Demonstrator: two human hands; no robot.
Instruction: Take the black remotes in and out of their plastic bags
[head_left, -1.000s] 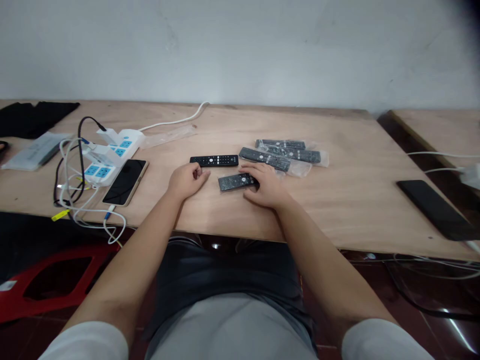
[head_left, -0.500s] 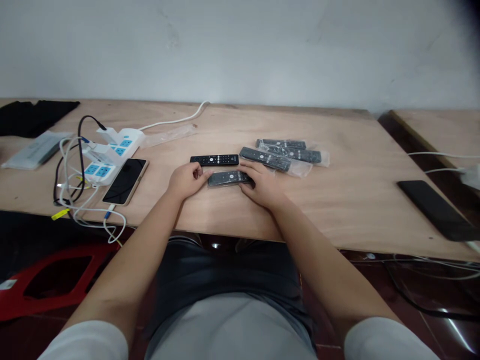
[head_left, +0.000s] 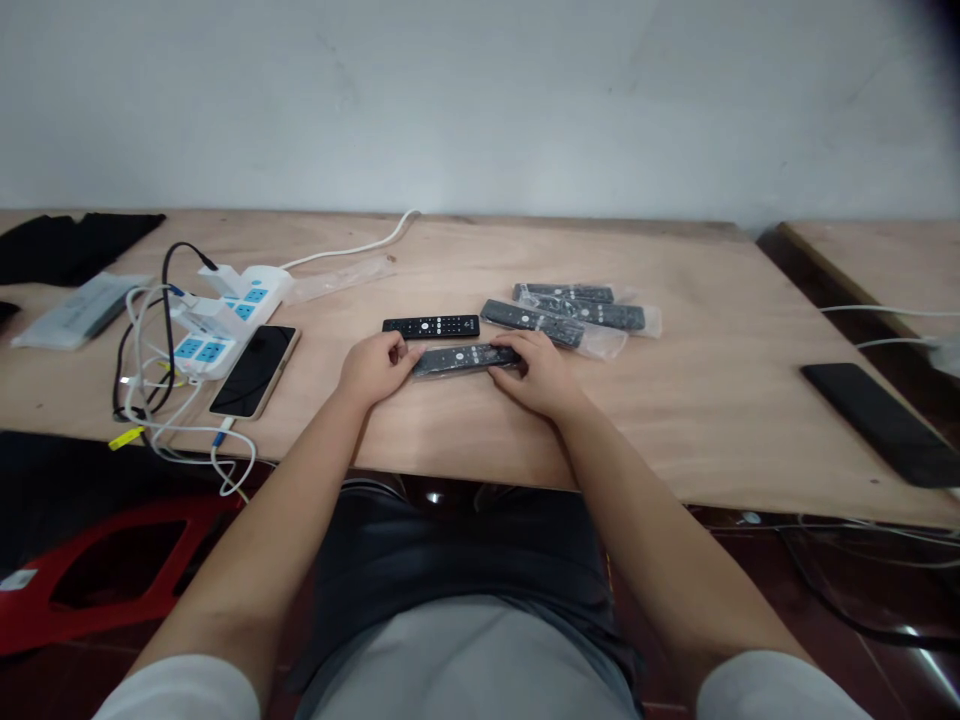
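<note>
A black remote control in a clear plastic sleeve (head_left: 463, 359) lies level between my hands, close to the table top. My left hand (head_left: 376, 370) pinches the sleeve at its left end. The fingers and thumb of my right hand (head_left: 538, 374) close round its right end. Just behind it rests a bare black remote control (head_left: 431, 327) with rows of buttons, touched by neither hand. To the right, several more sleeved remote controls (head_left: 534, 322) lie in an overlapping pile.
Left are a white power strip (head_left: 262, 283) with plugs and tangled cables, a phone (head_left: 253, 372), an empty plastic sleeve (head_left: 341, 279), a packaged item (head_left: 82, 312) and black cloth (head_left: 75, 247). A black slab-like device (head_left: 877, 420) sits at the right. A red stool (head_left: 30, 600) stands below.
My right hand has shifted slightly right along the sleeved remote control, showing more of it. The left hand keeps its pinch. The whole view has dipped a little lower in frame.
</note>
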